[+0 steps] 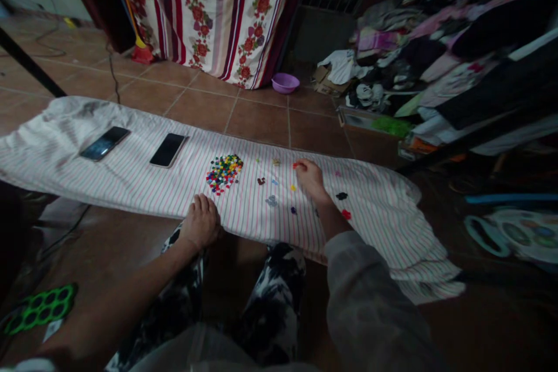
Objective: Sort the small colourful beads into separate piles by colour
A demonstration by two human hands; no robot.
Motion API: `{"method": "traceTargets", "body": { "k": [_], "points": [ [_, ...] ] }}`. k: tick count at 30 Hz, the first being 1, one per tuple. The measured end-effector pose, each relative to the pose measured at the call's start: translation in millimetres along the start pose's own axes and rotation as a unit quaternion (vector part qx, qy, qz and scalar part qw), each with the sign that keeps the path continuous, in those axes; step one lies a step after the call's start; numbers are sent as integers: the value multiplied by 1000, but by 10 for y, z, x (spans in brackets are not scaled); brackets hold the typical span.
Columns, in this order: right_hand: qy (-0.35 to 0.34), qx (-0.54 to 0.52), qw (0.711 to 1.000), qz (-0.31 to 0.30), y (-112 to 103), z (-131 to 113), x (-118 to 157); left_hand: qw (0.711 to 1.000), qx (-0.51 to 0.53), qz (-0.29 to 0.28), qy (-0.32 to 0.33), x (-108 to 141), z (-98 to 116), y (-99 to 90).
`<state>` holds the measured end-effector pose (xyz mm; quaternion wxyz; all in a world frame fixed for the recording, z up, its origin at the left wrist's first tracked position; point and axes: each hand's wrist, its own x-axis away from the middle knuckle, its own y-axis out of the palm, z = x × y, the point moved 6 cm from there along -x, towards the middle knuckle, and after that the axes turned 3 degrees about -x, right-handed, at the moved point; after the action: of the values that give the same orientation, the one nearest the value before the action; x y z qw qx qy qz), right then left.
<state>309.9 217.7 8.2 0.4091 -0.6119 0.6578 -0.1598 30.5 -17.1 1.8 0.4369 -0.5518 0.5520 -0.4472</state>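
My right hand (310,179) reaches over the striped cloth (244,215), thumb and fingers pinched together. Small orange-red pieces (296,165) show right at its fingertips; whether it grips one I cannot make out. My left hand (201,222) rests on the near edge of the cloth, its fingers laid down with nothing visible in them. Just beyond it lies a heap of small mixed-colour pieces, perhaps beads (224,173). Little single-colour groups are spread around my right hand: brown (261,181), grey-blue (271,201), yellow (293,188), dark purple (293,210), black (342,196) and red (346,214).
Two phones (104,143) lie on the left part of the cloth. Past the far edge are a tiled floor (257,119), a purple basin (285,83) and a floral curtain (226,17). Clothes (418,40) are heaped at right. A green holed object (41,309) is low at left.
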Motion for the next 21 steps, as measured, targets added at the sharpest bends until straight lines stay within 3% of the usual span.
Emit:
{"method": "traceTargets", "body": {
  "k": [5,10,15,21],
  "points": [
    [-74,-89,990,-86,520,-715,273,1000,25,-10,-1,7,-19,-7],
    [-116,-69,975,-177,991,-1230,574,999,32,-15,-1,12,-27,-12],
    [-126,-6,963,-239,1270,-1482,741,999,27,-26,-3,13,-29,1],
    [-88,72,961,-252,1342,-1573,752,999,27,-29,-3,16,-40,-3]
  ]
}}
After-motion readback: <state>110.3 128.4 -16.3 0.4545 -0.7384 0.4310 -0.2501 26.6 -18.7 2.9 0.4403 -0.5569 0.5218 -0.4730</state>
